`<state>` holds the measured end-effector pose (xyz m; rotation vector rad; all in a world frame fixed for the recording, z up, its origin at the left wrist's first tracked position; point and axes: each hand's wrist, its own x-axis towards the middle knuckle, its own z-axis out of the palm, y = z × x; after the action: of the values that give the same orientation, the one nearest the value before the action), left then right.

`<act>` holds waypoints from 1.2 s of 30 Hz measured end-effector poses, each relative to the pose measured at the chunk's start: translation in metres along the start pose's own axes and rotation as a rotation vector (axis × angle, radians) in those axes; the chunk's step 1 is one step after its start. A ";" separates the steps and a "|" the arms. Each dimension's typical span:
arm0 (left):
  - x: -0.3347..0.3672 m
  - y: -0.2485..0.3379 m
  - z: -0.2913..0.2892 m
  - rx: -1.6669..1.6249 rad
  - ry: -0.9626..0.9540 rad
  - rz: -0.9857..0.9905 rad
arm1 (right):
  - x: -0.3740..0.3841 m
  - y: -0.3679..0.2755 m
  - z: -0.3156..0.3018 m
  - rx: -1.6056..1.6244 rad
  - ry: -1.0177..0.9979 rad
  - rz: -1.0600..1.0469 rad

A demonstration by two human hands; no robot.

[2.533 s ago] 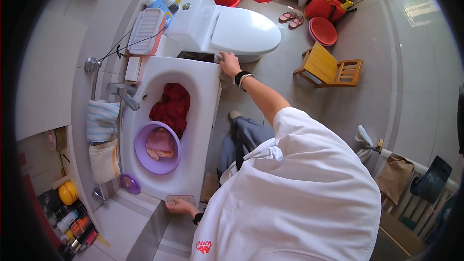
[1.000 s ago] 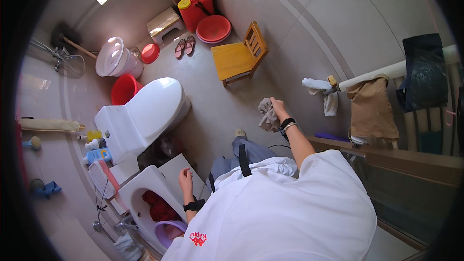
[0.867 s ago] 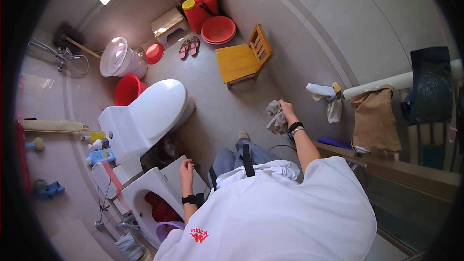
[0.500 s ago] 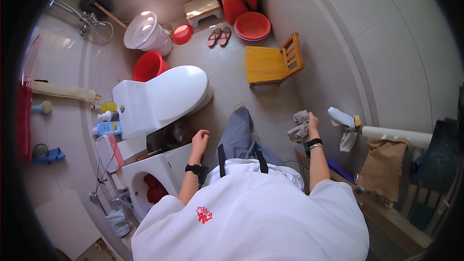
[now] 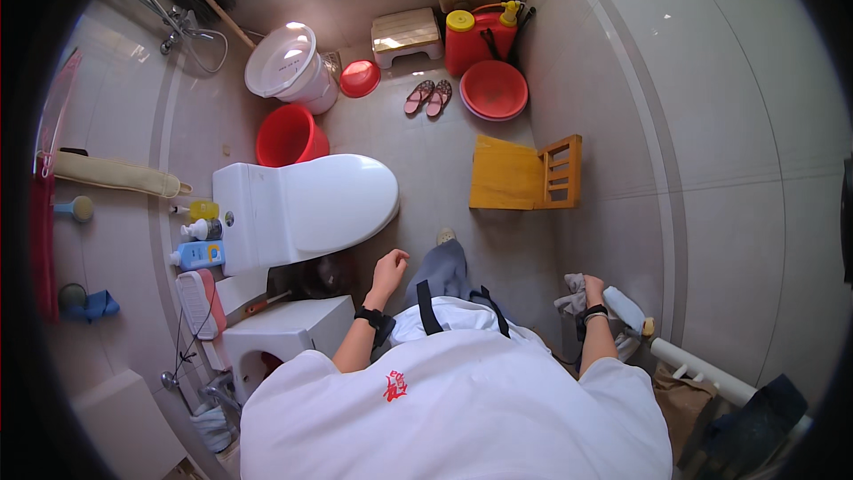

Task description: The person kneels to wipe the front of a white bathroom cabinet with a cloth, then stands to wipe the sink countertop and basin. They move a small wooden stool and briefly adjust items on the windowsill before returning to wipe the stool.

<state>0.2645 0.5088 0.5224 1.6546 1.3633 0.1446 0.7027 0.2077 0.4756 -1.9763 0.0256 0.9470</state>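
Observation:
In my right hand [image 5: 593, 291] a crumpled grey cloth [image 5: 569, 296] is gripped, hanging out beyond the fingers, close to the right wall. A dark band sits on that wrist. My left hand [image 5: 386, 278] hangs in front of me with its fingers loosely curled and nothing visible in them. It is just right of the white toilet [image 5: 342, 204], whose lid is down, and not touching it. Below me one shoe [image 5: 446, 236] shows on the floor. Ahead of it stands a yellow wooden chair [image 5: 506, 176].
Beyond the toilet are a red bucket [image 5: 291, 135], a white bucket [image 5: 293, 71] and pink slippers [image 5: 428, 99]. Red basins [image 5: 494, 91] and a red sprayer tank [image 5: 480, 40] stand by a step stool [image 5: 406, 36]. At right, a white rail [image 5: 702, 369] carries cloths; bottles [image 5: 200, 255] line the left.
My body has moved forward, so the chair and toilet sit lower in view and the rail has slipped back. My right hand still grips the grey cloth.

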 end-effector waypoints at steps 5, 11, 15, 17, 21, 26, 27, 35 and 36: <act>0.044 0.011 -0.005 0.016 -0.018 0.038 | 0.065 0.001 -0.008 0.039 0.018 -0.062; 0.089 0.027 -0.014 0.020 -0.064 -0.011 | 0.129 -0.032 0.012 0.008 0.118 0.046; 0.109 0.034 -0.014 0.011 -0.083 -0.028 | 0.143 -0.076 0.035 -0.523 0.213 -0.153; 0.116 0.037 -0.014 0.027 -0.101 -0.058 | 0.153 -0.102 0.045 -0.491 0.072 0.003; 0.121 0.045 -0.011 0.036 -0.096 -0.029 | 0.184 -0.121 0.069 -0.454 -0.023 0.006; 0.113 0.057 -0.009 0.134 -0.121 -0.090 | 0.240 -0.115 0.089 -0.667 0.012 0.003; 0.108 0.061 -0.008 0.140 -0.125 -0.122 | 0.249 -0.112 0.090 -0.602 -0.032 0.015; 0.092 0.103 0.006 0.221 -0.149 -0.204 | 0.336 -0.101 0.097 -0.577 -0.137 0.161; 0.090 0.108 0.008 0.230 -0.127 -0.189 | 0.345 -0.100 0.095 -0.618 -0.176 0.126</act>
<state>0.3786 0.5855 0.5543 1.6795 1.4721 -0.2324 0.9250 0.4521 0.3054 -2.4601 -0.2745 1.3224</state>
